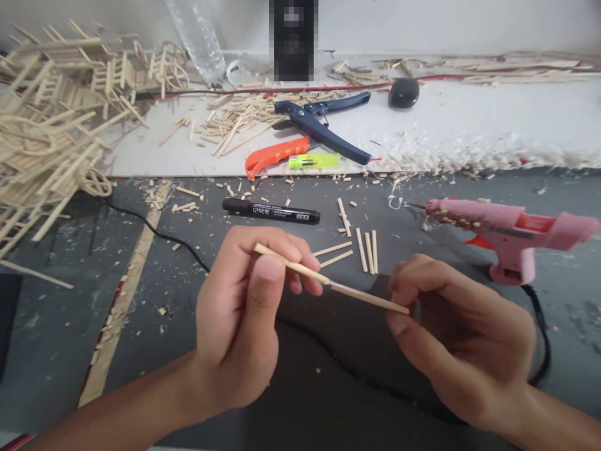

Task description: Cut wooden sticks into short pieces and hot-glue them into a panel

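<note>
My left hand point(239, 307) pinches a thin wooden stick point(307, 272) between thumb and fingers. My right hand point(462, 332) grips the far end of a second wooden stick point(369, 299) with thumb and fingertips. The two sticks meet end to end between my hands, with a whitish spot at the joint; whether they are stuck together I cannot tell. Just beyond my fingers lie several short cut sticks point(360, 249) on the dark table. Right of them a pink glue gun point(509, 232) rests on its side, its nozzle pointing left.
A black permanent marker point(271, 211) lies behind my left hand. Farther back are blue cutters point(323, 128), an orange-handled tool point(277, 155), a yellow-green lighter point(314, 161) and stick scraps. Wooden stick models point(56, 119) crowd the left. A black cable point(154, 232) crosses the table.
</note>
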Action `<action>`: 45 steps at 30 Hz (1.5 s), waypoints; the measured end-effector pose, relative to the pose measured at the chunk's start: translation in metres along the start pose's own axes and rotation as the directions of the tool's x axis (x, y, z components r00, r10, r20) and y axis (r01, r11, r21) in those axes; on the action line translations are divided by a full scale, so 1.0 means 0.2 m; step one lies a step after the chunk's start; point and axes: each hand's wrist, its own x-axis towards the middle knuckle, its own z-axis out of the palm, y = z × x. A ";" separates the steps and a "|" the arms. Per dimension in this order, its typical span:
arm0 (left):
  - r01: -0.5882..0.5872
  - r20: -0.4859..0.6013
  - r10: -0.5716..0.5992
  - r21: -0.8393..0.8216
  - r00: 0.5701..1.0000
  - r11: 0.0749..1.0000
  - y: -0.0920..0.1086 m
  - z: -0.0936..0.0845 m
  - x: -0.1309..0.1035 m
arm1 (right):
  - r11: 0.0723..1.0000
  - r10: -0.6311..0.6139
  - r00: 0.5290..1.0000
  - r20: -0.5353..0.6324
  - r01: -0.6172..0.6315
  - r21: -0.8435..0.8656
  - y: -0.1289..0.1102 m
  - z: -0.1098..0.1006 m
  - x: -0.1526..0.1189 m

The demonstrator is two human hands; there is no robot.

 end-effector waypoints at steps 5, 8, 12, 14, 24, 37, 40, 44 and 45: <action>-0.039 -0.113 0.042 0.030 0.993 0.999 0.00 0.02 0.01 | 1.000 0.013 1.000 0.002 -0.013 -0.013 -0.01 0.00 0.00; -0.021 -0.225 0.008 -0.054 0.974 0.998 0.01 0.00 0.06 | 0.999 0.029 1.000 -0.002 -0.029 0.014 -0.01 -0.01 -0.01; -0.024 -0.319 -0.030 -0.163 0.947 0.986 0.03 -0.02 0.12 | 0.991 0.081 0.991 0.109 -0.069 -0.111 0.01 -0.02 0.01; -0.010 -0.306 -0.037 -0.150 0.951 0.989 0.04 -0.02 0.12 | 0.962 0.152 0.957 0.247 -0.086 -0.260 0.02 -0.01 0.02; 0.104 -0.088 -0.126 -0.220 0.988 0.970 0.01 -0.01 0.07 | 0.981 0.013 0.984 0.176 0.021 -0.191 -0.05 -0.04 0.06; 0.428 0.283 -0.417 0.025 0.864 0.903 0.01 -0.01 0.02 | 0.945 0.248 0.967 0.066 -0.256 0.205 -0.07 0.02 0.02; 0.380 0.249 -0.397 0.115 0.883 0.918 0.01 0.01 0.02 | 0.958 0.224 0.966 0.130 -0.242 0.152 -0.06 0.03 0.01; 0.332 0.280 -0.375 0.189 0.884 0.924 0.02 0.02 0.03 | 0.996 0.082 0.991 0.109 -0.076 -0.054 -0.06 0.03 0.01; 0.320 0.285 -0.368 0.201 0.885 0.926 0.02 0.02 0.03 | 0.996 0.052 0.994 0.100 -0.044 -0.083 -0.06 0.03 0.02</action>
